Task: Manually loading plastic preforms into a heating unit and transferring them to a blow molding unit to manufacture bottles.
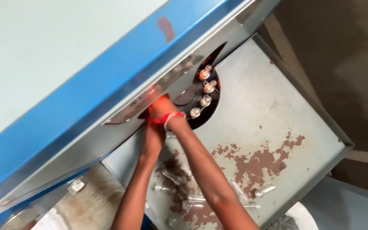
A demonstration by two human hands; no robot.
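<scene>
Glass ampoules (205, 88), four in a row, stand upright w/ orange-lit tips on a dark rotating disc (188, 99) set in a curved cutout of the machine. Both hands reach under the blue-edged machine hood (107, 81) just beside that row. Right hand (163, 107), w/ red wristband (172, 116), fingers hidden under the hood: grip cannot be told. Left hand (153, 138) lies below it, also partly hidden, state unclear. Rusted grey metal tray (277, 110) surrounds the cutout; loose clear ampoules (264, 191) lie scattered near its front edge.
</scene>
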